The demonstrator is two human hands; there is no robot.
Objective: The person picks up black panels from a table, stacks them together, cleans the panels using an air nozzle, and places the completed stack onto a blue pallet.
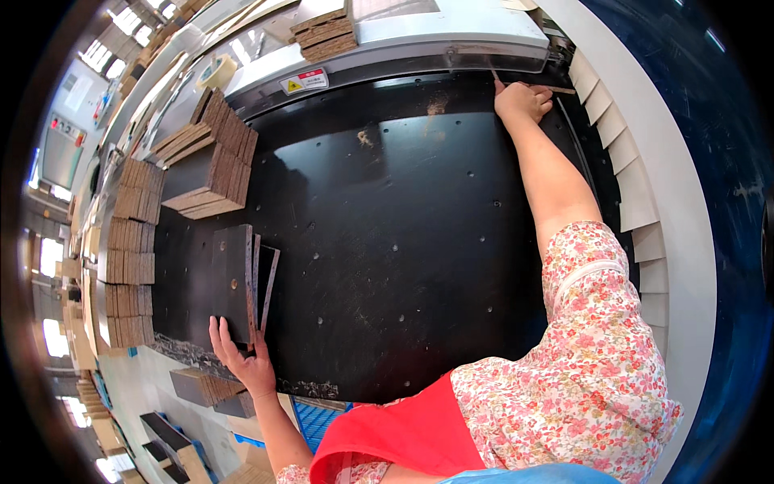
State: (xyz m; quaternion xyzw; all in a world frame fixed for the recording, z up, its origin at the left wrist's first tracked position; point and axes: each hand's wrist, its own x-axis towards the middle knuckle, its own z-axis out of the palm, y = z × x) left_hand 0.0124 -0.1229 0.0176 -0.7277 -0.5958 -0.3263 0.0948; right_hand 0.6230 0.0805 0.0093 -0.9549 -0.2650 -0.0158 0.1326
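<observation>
My left hand (pixel 248 365) is at the near end of a small pile of dark-faced boards (pixel 232 270) on the left of the black table. Its fingers lie on the top board's face, and the thumb presses the brown edge. The boards are slightly fanned, and the top one has round holes. My right hand (pixel 522 102) reaches to the far right corner, beside the machine's front beam. Its index finger points forward, while the other fingers curl over a thin brown-edged board (pixel 558 89), mostly hidden under the hand.
The black tabletop (pixel 379 242) has small holes across it. Stacked boards (pixel 211 173) stand at the far left, with more piles (pixel 129 234) along the left edge. Boards (pixel 324 36) rest on the white machine beam (pixel 419 48). Pale overlapping flaps (pixel 633 185) line the right side.
</observation>
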